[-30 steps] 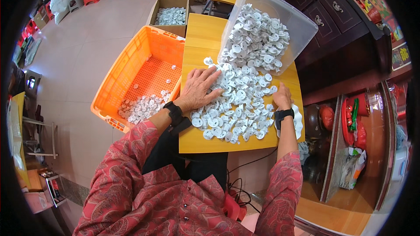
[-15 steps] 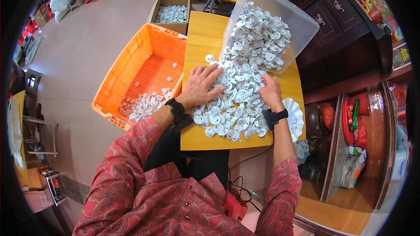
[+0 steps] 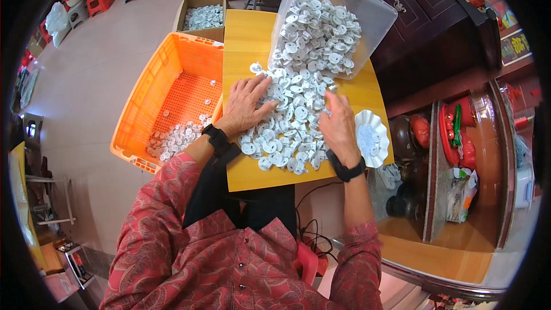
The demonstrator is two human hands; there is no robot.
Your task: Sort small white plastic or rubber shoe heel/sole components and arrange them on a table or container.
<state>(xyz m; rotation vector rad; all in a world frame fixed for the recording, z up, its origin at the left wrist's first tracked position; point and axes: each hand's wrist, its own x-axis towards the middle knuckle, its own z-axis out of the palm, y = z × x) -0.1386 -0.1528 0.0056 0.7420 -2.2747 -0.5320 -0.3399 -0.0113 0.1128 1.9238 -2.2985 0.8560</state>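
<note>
A heap of small white round plastic pieces with tabs (image 3: 295, 117) is spread over the yellow table (image 3: 245, 34). My left hand (image 3: 248, 103) lies along the left side of the heap, its fingers apart and resting against the pieces. At the heap's right side, my right hand (image 3: 340, 126) is drawn in with the fingers bent together; what they hold, if anything, I cannot make out. Behind the heap, a clear plastic bin (image 3: 376, 26) lies tipped toward me, with many of the same pieces spilling from its mouth.
An orange plastic crate (image 3: 138, 103) stands left of the table with some white pieces inside. Beyond it is a cardboard box (image 3: 181, 14) of similar pieces. A white scalloped dish (image 3: 381, 152) holds pale bits at the table's right edge. Dark drawers (image 3: 396, 23) stand at right.
My right hand has moved slightly down and turned at the heap's right edge, its fingers bent. The left hand stays on the heap. The whole view has shifted, showing more of the dish.
</note>
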